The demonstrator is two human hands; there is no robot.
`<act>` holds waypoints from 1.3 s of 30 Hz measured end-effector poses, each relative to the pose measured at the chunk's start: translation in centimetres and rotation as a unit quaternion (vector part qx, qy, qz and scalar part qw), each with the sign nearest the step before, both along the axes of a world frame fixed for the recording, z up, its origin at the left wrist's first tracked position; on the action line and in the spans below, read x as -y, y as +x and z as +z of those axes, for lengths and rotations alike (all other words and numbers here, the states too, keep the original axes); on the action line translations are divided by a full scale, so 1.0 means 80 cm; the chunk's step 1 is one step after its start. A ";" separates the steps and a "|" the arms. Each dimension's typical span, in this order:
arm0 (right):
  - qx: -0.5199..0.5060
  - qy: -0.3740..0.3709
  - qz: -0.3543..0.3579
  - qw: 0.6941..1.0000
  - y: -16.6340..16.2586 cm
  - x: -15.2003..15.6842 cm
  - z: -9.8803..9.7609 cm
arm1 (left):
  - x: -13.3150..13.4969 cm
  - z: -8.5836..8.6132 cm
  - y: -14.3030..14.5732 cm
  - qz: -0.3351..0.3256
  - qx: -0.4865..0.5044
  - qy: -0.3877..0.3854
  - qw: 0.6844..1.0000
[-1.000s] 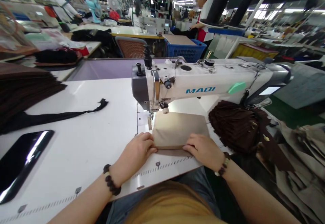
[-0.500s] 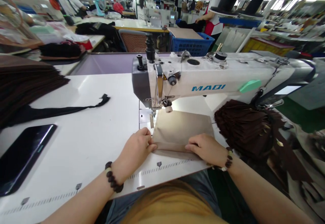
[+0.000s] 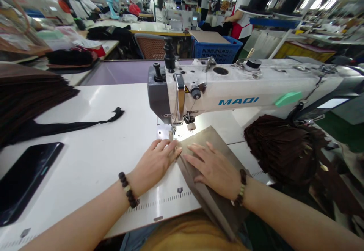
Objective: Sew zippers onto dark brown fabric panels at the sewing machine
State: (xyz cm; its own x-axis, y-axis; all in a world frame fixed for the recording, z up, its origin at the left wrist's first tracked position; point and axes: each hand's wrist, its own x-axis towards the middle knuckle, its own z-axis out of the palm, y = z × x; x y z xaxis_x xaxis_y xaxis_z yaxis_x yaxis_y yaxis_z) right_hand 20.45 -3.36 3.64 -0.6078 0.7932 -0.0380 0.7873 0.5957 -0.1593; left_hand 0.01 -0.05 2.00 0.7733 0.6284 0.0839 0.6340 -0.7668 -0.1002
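Observation:
A piece of grey-beige fabric (image 3: 212, 137) lies slanted on the white sewing table, its folded near edge running down past the table's front edge. My left hand (image 3: 156, 162) is by the presser foot (image 3: 171, 134), thumb and forefinger closed on the fabric's left corner. Spread out on top of the cloth, my right hand (image 3: 216, 171) rests palm down with fingers apart. Just above both hands is the head of the sewing machine (image 3: 210, 88). The fabric's underside and part of its fold are hidden.
A dark phone (image 3: 27, 182) and a black strip (image 3: 76, 124) lie left, beside stacked brown cloth (image 3: 28, 91). Bundled brown pieces (image 3: 278, 148) sit right of the machine. Behind it stand a blue crate (image 3: 214, 50) and a person in a red apron (image 3: 237, 27).
The fabric has turned, its near side swinging down over the table edge. My right hand has gone from pinching the fold to lying flat; my left has moved slightly right.

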 end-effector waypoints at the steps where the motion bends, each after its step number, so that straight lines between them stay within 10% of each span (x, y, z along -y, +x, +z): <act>1: -0.012 -0.010 0.029 0.999 0.000 -0.009 -0.005 | -0.007 -0.001 0.001 -0.005 -0.001 -0.007 1.000; 11: -0.036 -0.108 0.048 0.992 0.001 -0.031 -0.021 | -0.013 -0.018 -0.005 0.006 0.059 -0.046 0.997; 25: -0.039 -0.030 0.048 0.998 -0.018 -0.087 -0.037 | -0.053 -0.010 -0.009 0.095 0.055 -0.024 0.994; 32: -0.038 0.011 0.071 0.997 -0.014 -0.083 -0.042 | 0.046 0.026 0.002 -0.082 0.181 -0.147 0.969; 39: -0.026 -0.006 0.088 0.996 -0.016 -0.085 -0.038 | 0.090 0.024 0.000 -0.112 0.164 -0.211 0.957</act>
